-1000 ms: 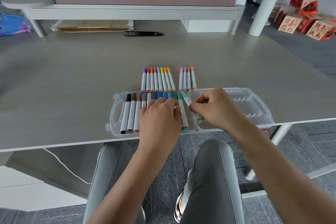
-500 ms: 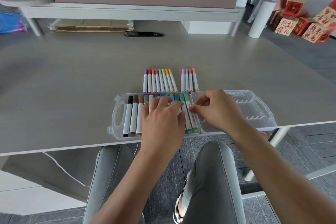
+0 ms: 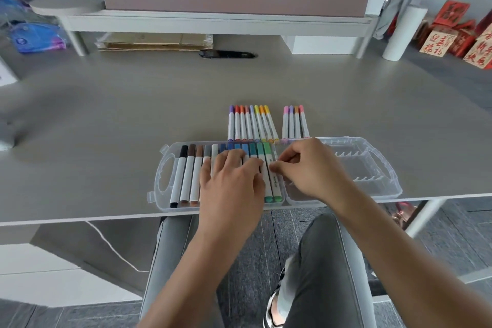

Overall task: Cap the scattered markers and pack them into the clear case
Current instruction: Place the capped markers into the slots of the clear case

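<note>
The clear case (image 3: 383, 168) lies open at the table's front edge. Its left half holds a row of capped markers (image 3: 186, 176), from black and brown to blue and green; its right half is empty. My left hand (image 3: 234, 184) lies flat on the middle of that row and hides several markers. My right hand (image 3: 308, 168) has curled fingers, and its thumb and fingertips pinch the light green marker (image 3: 274, 186) at the row's right end. Behind the case, two groups of capped markers lie on the table: a larger group (image 3: 253, 125) and a smaller pink and purple group (image 3: 295, 122).
A white shelf riser (image 3: 213, 21) spans the back of the table, with flat cardboard (image 3: 154, 41) and a white block (image 3: 322, 44) under it. A black flat object (image 3: 227, 54) lies in front. A white cylinder (image 3: 402, 32) and red boxes (image 3: 452, 34) stand at the right.
The light green marker was tilted in my right hand a second ago. It now lies straight in the row beside the other green one. My left hand has stayed on the markers.
</note>
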{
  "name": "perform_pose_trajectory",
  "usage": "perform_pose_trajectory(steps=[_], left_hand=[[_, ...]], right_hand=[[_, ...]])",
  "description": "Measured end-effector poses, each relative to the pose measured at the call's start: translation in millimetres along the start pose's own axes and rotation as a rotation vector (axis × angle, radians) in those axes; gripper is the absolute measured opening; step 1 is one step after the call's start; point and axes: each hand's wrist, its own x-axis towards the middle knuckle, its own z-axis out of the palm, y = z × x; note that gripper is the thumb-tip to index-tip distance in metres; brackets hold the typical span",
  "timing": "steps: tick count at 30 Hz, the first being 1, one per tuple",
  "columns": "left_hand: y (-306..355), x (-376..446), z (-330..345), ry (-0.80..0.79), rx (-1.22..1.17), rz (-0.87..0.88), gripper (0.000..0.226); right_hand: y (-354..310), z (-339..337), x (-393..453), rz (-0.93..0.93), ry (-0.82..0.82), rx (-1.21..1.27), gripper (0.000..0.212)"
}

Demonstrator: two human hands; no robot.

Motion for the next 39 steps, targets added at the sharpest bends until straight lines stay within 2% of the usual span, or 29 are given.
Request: perform_pose_trajectory(steps=[4, 9, 12, 20, 23, 28, 35, 39], left_hand=[[-13.4, 2.0, -5.6, 0.026, -0.01, -0.021, 0.023], [-10.4, 23.8, -20.3, -0.006, -0.08, -0.111, 0.029], [-9.6, 53.5, -28.8, 0.014, -0.129, -0.156, 0.025], [-13.5, 129.2, -19.2, -0.135, 0.046, -0.267, 0.006], [-14.2, 141.7, -10.2, -0.153, 0.092, -0.293, 0.019], [-17.3, 156.7, -0.7, -0.132, 0.084, -0.31, 0.01], [-14.5, 170.2, 8.7, -0.176, 0.136, -0.3, 0.028], [-11.6, 172.1, 8.4, -0.139, 0.078, -0.312, 0.035]], right_hand=[[-9.2, 9.6, 4.8, -0.014, -0.008, 0.006, 0.02], [-6.5, 3.9, 10.0, -0.018, -0.042, 0.071, 0.024], [0.2, -7.1, 16.4, -0.023, 0.011, 0.103, 0.022], [1.9, -26.6, 48.4, -0.056, 0.083, 0.152, 0.026], [0.5, -30.8, 58.4, -0.07, 0.084, 0.157, 0.028], [7.0, -32.8, 71.1, -0.072, 0.086, 0.153, 0.032], [12.8, -30.8, 89.7, -0.09, 0.079, 0.108, 0.036], [5.2, -26.5, 101.3, -0.101, 0.056, 0.098, 0.033]])
